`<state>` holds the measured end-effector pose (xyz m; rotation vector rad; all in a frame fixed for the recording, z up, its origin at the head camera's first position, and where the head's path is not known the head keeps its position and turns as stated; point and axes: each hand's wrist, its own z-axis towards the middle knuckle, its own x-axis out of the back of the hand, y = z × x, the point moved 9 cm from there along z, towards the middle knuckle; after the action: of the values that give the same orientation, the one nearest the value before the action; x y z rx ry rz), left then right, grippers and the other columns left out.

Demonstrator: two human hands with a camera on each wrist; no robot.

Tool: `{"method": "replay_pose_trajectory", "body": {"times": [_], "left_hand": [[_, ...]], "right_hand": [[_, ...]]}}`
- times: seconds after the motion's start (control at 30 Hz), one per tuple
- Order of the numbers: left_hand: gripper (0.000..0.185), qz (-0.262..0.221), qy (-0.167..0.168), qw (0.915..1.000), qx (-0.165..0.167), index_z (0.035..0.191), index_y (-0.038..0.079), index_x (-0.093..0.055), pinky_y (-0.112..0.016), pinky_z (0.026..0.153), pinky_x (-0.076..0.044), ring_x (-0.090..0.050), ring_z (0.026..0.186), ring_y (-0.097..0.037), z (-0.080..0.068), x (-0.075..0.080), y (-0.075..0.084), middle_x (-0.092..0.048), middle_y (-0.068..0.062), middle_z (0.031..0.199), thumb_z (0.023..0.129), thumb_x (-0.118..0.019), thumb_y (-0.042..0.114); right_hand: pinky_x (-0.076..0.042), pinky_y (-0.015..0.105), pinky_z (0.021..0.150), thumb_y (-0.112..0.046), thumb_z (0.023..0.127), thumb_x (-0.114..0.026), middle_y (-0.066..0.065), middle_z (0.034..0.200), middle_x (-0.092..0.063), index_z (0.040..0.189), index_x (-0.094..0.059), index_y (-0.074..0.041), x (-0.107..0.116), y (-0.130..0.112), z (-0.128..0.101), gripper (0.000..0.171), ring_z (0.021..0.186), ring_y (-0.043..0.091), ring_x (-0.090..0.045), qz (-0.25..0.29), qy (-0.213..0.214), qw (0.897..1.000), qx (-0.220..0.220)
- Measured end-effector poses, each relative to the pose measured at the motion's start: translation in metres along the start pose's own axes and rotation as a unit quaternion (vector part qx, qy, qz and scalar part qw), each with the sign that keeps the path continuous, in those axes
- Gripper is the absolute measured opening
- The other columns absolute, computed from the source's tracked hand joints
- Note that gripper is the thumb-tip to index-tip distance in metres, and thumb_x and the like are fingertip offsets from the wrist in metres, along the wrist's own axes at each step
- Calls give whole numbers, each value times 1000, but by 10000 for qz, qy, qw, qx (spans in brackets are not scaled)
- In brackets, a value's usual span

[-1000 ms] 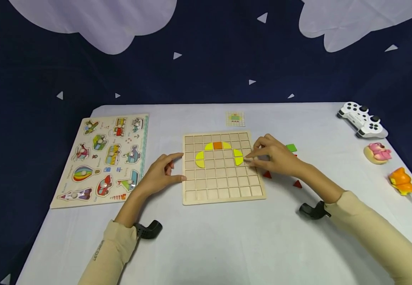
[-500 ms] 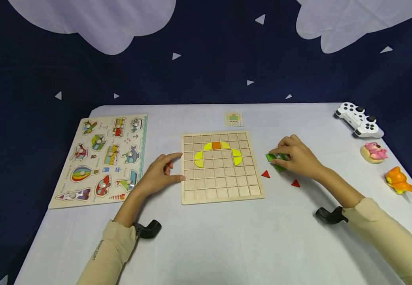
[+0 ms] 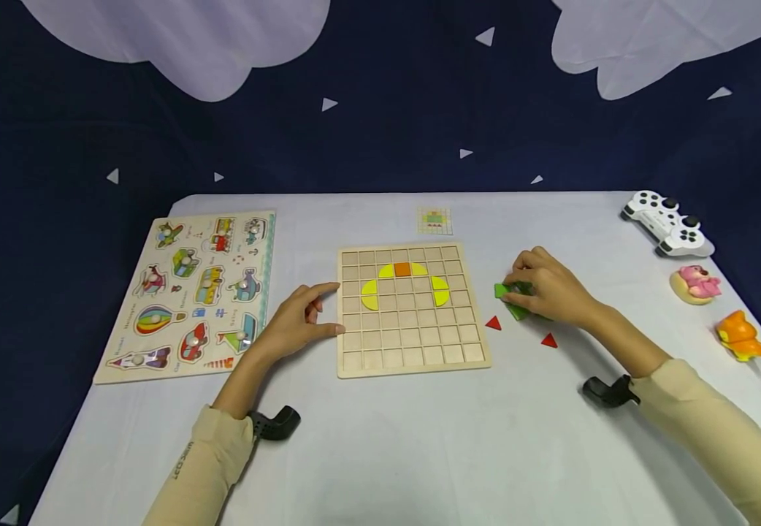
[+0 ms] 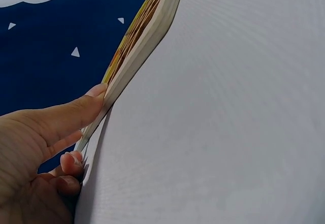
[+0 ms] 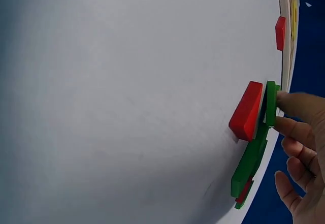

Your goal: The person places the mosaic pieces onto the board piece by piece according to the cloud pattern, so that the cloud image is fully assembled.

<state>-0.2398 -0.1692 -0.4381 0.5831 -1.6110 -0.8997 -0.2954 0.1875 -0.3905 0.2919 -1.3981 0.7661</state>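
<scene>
Since one second ago, the right hand [image 3: 548, 292] has left the right side of the grid board [image 3: 412, 310] and now sits on the cloth to the board's right, over a cluster of green pieces [image 3: 512, 299]. Half a second ago it was already there; little has changed since. Its fingers are curled onto the green pieces, and the right wrist view shows the fingertips [image 5: 292, 102] touching the edge of a green piece [image 5: 270, 104] with a red piece [image 5: 246, 110] just beside it. Whether any piece is lifted clear of the cloth cannot be told.

The left hand [image 3: 295, 321] lies at the board's left edge, fingers loosely extended, thumb and fingertip touching the rim; the left wrist view confirms contact with the board edge [image 4: 147, 36].

Progress, as judged: early stage. An arc of yellow pieces [image 3: 369, 294] and one orange square [image 3: 402, 269] occupy the upper rows; most cells are unfilled. Two red triangles [image 3: 494, 323] lie loose between board and right hand. A small pattern card [image 3: 434, 219] lies beyond the board.
</scene>
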Motion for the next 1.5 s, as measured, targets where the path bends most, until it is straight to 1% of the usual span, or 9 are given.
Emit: {"method": "replay_pose_trajectory", "body": {"times": [0.33,0.57,0.77,0.93,1.03,1.23,1.3,1.5], "left_hand": [[74,-3,5,10000,-5,145,9,-50,-30,67,-33,-39,75,-18,0,1,1,-43,-6,89,80,-84,20],[74,-35,-6,10000,-29,145,8,-50,-30,67,-33,-38,75,-18,-1,1,2,-43,-6,89,80,-84,19],[74,-38,-3,10000,-47,145,8,-50,-30,67,-33,-39,76,-18,-1,1,1,-43,-6,89,80,-84,20],[74,-35,7,10000,-42,145,8,-50,-31,67,-34,-39,75,-18,-1,2,2,-44,-6,89,80,-84,20],[74,-56,14,10000,-54,145,8,-50,-30,67,-34,-39,75,-18,-2,2,2,-44,-7,89,80,-83,19],[74,-49,13,10000,-55,145,8,-50,-30,67,-34,-39,75,-18,-1,2,2,-44,-6,89,80,-84,19],[74,-45,6,10000,-58,145,8,-50,-30,67,-34,-39,74,-18,-1,2,2,-43,-6,89,80,-84,19],[75,-66,-29,9999,-71,146,9,-49,-31,67,-34,-39,74,-18,-1,2,3,-43,-6,89,80,-83,20]], "right_hand": [[-38,36,74,-17,72,-86,4,88,-56,84,-76,-4,0,-1,8,21,85,17,-41,-17,63,10000,60],[-39,36,76,-18,71,-86,3,89,-56,83,-76,-4,1,-7,12,21,87,17,-41,50,201,9996,201],[-38,35,74,-15,71,-86,4,90,-56,84,-76,-4,3,-16,21,20,87,16,-41,225,248,9991,260],[-39,35,74,-11,72,-84,4,89,-56,86,-77,-4,4,-31,34,16,88,16,-41,384,335,9977,451],[-40,36,75,-11,74,-84,4,89,-56,86,-77,-5,2,-43,44,16,88,17,-42,512,326,9965,577],[-42,37,79,-17,76,-84,3,91,-56,89,-77,-4,-7,-67,64,20,91,18,-44,719,100,9946,743],[-42,37,80,-19,77,-83,3,92,-55,90,-78,-4,-10,-75,70,21,92,18,-44,745,35,9941,788],[-42,37,80,-21,78,-83,5,94,-58,90,-77,-5,-18,-96,82,20,91,20,-45,721,-35,9912,1110]]}}
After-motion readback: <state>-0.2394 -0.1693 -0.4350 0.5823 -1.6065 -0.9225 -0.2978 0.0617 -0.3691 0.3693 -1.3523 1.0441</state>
